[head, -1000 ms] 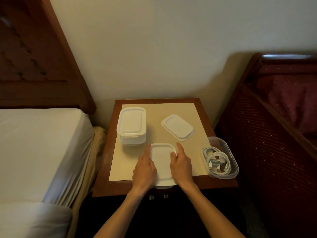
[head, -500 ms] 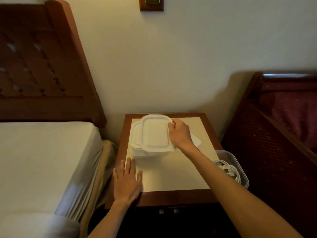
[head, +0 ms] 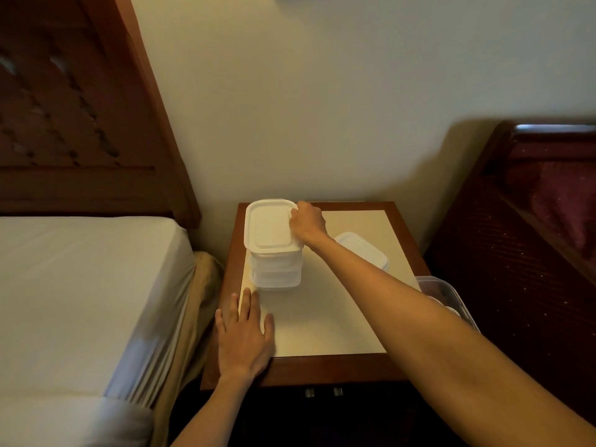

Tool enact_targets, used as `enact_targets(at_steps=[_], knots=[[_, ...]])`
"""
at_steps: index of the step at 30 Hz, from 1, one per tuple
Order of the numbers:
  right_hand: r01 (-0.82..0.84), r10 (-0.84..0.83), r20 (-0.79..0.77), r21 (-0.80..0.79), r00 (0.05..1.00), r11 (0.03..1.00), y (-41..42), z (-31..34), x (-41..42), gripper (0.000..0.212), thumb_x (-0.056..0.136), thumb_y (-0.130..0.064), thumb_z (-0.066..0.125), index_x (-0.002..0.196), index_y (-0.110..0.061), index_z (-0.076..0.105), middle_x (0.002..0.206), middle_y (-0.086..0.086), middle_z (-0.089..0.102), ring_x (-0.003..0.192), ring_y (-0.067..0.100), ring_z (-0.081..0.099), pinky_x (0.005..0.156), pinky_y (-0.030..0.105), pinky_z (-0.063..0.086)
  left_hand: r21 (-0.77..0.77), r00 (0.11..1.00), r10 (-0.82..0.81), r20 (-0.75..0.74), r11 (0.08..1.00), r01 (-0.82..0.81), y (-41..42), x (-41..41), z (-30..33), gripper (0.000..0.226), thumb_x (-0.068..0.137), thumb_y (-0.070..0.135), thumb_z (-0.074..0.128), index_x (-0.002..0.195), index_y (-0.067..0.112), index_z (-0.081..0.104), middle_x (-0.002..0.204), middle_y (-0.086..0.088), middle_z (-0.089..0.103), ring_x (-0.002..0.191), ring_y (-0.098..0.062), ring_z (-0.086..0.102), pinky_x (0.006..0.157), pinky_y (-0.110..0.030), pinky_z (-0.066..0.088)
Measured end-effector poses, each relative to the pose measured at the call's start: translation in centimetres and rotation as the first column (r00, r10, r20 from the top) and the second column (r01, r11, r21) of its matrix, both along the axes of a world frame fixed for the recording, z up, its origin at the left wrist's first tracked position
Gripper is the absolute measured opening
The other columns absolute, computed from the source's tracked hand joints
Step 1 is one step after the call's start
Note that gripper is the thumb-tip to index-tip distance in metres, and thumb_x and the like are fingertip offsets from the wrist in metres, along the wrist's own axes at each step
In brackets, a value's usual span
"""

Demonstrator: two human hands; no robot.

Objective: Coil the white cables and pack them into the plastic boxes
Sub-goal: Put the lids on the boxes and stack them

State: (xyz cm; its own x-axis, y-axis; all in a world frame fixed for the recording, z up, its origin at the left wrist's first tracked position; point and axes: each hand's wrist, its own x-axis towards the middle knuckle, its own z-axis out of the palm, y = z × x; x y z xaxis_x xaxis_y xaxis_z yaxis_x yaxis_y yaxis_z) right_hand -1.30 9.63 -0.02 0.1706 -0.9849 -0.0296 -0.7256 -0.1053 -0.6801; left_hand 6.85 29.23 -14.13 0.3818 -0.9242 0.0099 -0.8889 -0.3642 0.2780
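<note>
With the right hand [head: 306, 222] gripping the top box [head: 270, 228] and the left hand [head: 243, 338] flat on the counter [head: 322, 371], square it on the stack [head: 275, 269] before letting go.

A small wooden table [head: 406, 240] with a cream inlaid top stands against a pale wall [head: 322, 108]. To its left lies a bed [head: 80, 301] under a white sheet, with a carved dark wooden headboard [head: 74, 124] behind it. To the right stands a dark wooden frame [head: 516, 253] with maroon cushioning [head: 564, 195]
</note>
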Motion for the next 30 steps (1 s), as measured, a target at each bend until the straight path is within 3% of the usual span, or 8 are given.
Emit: enact_targets(at_steps=[8,13,15,18,21,24,26,30], knots=[[0.052,-0.052,0.127,0.008,0.991,0.999,0.3,-0.9,-0.3,0.035,0.102,-0.034,0.040,0.117,-0.008,0.059,0.117,0.012,0.064,0.100,0.028,0.061,0.087,0.041,0.052,0.002,1.000,0.001,-0.012,1.000,-0.001,0.0,0.0,-0.1,0.064,0.098,0.054,0.014,0.156,0.029,0.004,0.164,0.008,-0.002,0.150,-0.015,-0.012,0.119,-0.049,-0.008],[0.163,-0.125,0.189,-0.200,0.974,0.966,2.6,-0.2,-4.8,0.042,0.099,-0.039,0.044,0.134,-0.016,0.049,0.134,0.006,0.053,0.116,0.025,0.054,0.090,0.038,0.045,-0.007,1.000,0.010,-0.016,1.000,-0.010,-0.1,0.2,-0.2,0.065,0.098,0.056,0.014,0.156,0.030,0.005,0.164,0.008,-0.001,0.150,-0.016,-0.012,0.119,-0.049,-0.010],[0.203,-0.173,0.122,-0.307,0.977,0.930,3.7,-1.2,-8.3,0.042,0.095,-0.038,0.051,0.132,-0.019,0.050,0.133,0.005,0.051,0.117,0.022,0.050,0.092,0.037,0.044,-0.018,1.000,0.008,-0.015,1.000,-0.008,-0.2,0.1,-0.1,0.065,0.098,0.056,0.013,0.156,0.029,0.006,0.164,0.007,0.000,0.151,-0.017,-0.010,0.120,-0.050,-0.009],[0.258,-0.330,-0.156,-0.358,0.931,0.897,5.1,-3.4,-13.6,0.052,0.087,-0.048,0.057,0.132,-0.022,0.048,0.137,0.008,0.044,0.124,0.027,0.040,0.099,0.048,0.037,-0.028,1.000,-0.005,-0.013,1.000,0.005,-0.2,0.2,-0.1,0.064,0.099,0.054,0.014,0.156,0.026,0.008,0.164,0.005,0.002,0.151,-0.019,-0.008,0.120,-0.051,-0.007],[0.334,-0.384,-0.422,-0.192,0.821,0.923,6.5,-5.2,-17.7,0.083,0.078,-0.061,0.061,0.144,-0.021,0.032,0.155,0.018,0.020,0.142,0.042,0.014,0.107,0.068,0.018,-0.023,1.000,-0.007,-0.015,1.000,0.007,0.0,0.1,-0.2,0.064,0.099,0.053,0.016,0.156,0.026,0.011,0.164,0.004,0.004,0.151,-0.019,-0.007,0.120,-0.052,-0.005],[0.436,-0.342,-0.549,0.045,0.763,0.899,7.3,-6.2,-20.4,0.106,0.075,-0.069,0.061,0.153,-0.020,0.010,0.160,0.021,-0.004,0.144,0.050,-0.007,0.105,0.076,0.004,-0.010,1.000,-0.011,-0.016,1.000,0.011,0.1,-0.1,-0.1,0.063,0.099,0.052,0.017,0.156,0.024,0.011,0.165,0.003,0.004,0.151,-0.020,-0.006,0.120,-0.052,-0.004],[0.476,-0.327,-0.555,0.145,0.765,0.868,7.6,-6.4,-21.4,0.106,0.076,-0.062,0.065,0.153,-0.020,0.007,0.159,0.024,-0.004,0.142,0.053,-0.004,0.106,0.077,0.006,-0.013,1.000,-0.012,-0.014,1.000,0.012,0.2,-0.2,-0.1,0.064,0.099,0.052,0.016,0.156,0.024,0.012,0.165,0.003,0.004,0.151,-0.020,-0.006,0.121,-0.053,-0.003],[0.481,-0.314,-0.554,0.183,0.771,0.858,8.5,-5.8,-21.2,0.092,0.071,-0.049,0.071,0.146,-0.020,0.025,0.149,0.020,0.023,0.133,0.044,0.026,0.103,0.068,0.028,-0.011,1.000,-0.006,-0.012,1.000,0.006,0.2,-0.3,-0.1,0.071,0.093,0.056,0.008,0.156,0.025,0.011,0.165,0.004,0.003,0.151,-0.019,-0.007,0.121,-0.052,-0.004]])
